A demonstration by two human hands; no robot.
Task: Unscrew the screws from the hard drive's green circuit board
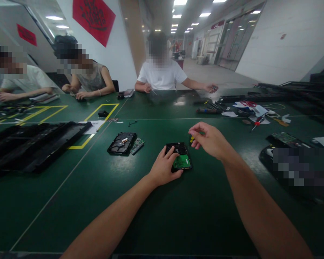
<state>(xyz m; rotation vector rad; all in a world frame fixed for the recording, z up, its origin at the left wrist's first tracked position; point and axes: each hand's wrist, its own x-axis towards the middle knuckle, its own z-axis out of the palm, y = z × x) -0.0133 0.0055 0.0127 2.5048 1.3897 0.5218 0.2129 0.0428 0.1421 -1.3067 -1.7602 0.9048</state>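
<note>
A black hard drive [182,162] with a green circuit board on its upper side lies on the green table in front of me. My left hand [166,166] grips it from the left, fingers over its frame and thumb at the near edge. Above the drive's far right corner, my right hand [203,138] pinches a small screwdriver with a yellow-and-black handle [192,138]. The screwdriver's thin shaft points down beside the drive; whether its tip touches anything I cannot tell. To the left lie another black hard drive [121,143] and a loose circuit board [137,145].
Long black plastic housings [43,147] lie at the left, near yellow tape [77,147]. Tools [205,110], cloths and a red-tipped screwdriver [257,124] are at the back right. A dark device [288,138] sits at the right. Three people sit across the table.
</note>
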